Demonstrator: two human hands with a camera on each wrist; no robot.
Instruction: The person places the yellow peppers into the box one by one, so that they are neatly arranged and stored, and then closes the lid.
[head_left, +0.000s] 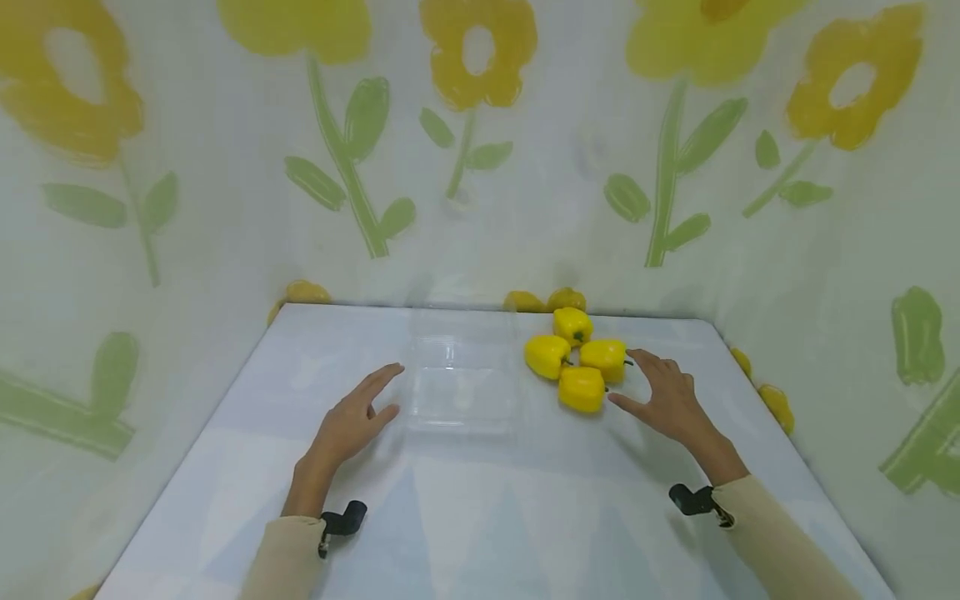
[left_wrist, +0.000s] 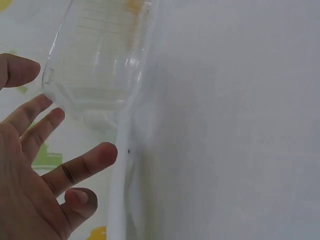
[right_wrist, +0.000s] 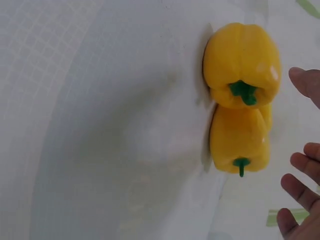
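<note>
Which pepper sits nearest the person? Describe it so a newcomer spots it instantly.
On the pale table, find the clear box, then the four yellow peppers to its right. Pick the front pepper: it lies lowest in the head view, nearer than the other three.

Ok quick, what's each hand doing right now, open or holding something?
Left hand: open, holding nothing, beside the clear container.
Right hand: open, holding nothing, beside the yellow peppers.

I see sleeved left forearm (head_left: 285,557) and right forearm (head_left: 780,537) extended forward, converging on my screen. My left hand (head_left: 348,429) angles inward, fingers spread, lightly bent, thumb apart. My right hand (head_left: 670,404) mirrors it, thumb and fingers parted, loosely curved.
</note>
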